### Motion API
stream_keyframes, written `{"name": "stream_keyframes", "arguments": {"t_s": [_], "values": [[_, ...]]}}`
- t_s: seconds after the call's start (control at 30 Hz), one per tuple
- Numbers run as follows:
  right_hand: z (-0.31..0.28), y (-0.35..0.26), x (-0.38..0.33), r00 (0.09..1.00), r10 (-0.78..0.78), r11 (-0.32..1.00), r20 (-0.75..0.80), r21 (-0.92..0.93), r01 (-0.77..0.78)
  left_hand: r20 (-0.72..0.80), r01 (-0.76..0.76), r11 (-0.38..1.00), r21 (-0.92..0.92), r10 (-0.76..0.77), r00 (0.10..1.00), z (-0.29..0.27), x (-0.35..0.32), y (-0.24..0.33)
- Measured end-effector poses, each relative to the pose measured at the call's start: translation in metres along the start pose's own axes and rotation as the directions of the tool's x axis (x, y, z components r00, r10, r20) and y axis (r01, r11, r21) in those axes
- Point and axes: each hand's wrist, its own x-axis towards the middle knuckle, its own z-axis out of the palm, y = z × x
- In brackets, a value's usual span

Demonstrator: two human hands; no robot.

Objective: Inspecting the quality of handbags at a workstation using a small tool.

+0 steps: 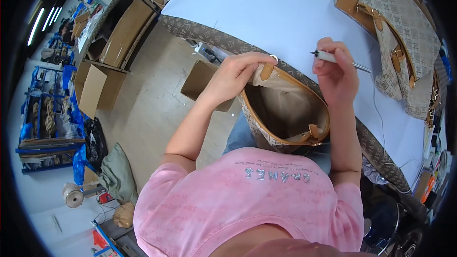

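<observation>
A handbag (257,131) with tan leather trim and a patterned cream outside sits open on my lap, its beige lining showing. My left hand (238,74) pinches the bag's far rim beside a tan leather tab (267,71) with a small metal ring (273,60). Another tan tab (312,133) with metal hardware is at the near right rim. Above the table edge, my right hand (337,74) is closed around a pen-shaped tool (326,56) with a white barrel, a dark end to the left and a thin silver rod to the right. The tool is apart from the bag.
A white-topped table (238,4) with a brown patterned edge cover lies ahead. More patterned bags (404,33) are piled at its far right. Cardboard boxes (107,85) stand on the floor to the left, with another box (200,81) beside my left forearm.
</observation>
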Motion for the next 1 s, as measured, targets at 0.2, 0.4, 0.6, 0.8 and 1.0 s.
{"name": "stream_keyframes", "arguments": {"t_s": [0.2,0.4,0.6,0.8,1.0], "values": [[-0.005,0.024,-0.013,0.981,0.192,0.981,-0.004,-0.020,-0.192,0.136,0.328,0.940,-0.091,-0.314,0.939,0.004,0.007,0.002],[-0.014,0.038,-0.015,0.951,0.290,0.942,-0.105,-0.145,-0.303,-0.010,0.177,0.956,-0.235,-0.185,0.983,0.024,0.010,-0.009],[-0.018,0.047,-0.016,0.933,0.292,0.927,-0.211,-0.178,-0.331,-0.031,0.204,0.958,-0.204,-0.215,0.976,0.025,0.011,-0.017],[-0.017,0.049,-0.015,0.942,0.276,0.853,-0.192,-0.403,-0.332,0.005,0.079,0.981,-0.176,-0.079,0.997,0.019,0.005,-0.030],[-0.014,0.052,-0.016,0.945,0.269,0.823,-0.184,-0.467,-0.325,0.070,0.088,0.963,-0.255,-0.072,0.995,0.015,0.003,-0.028]]}}
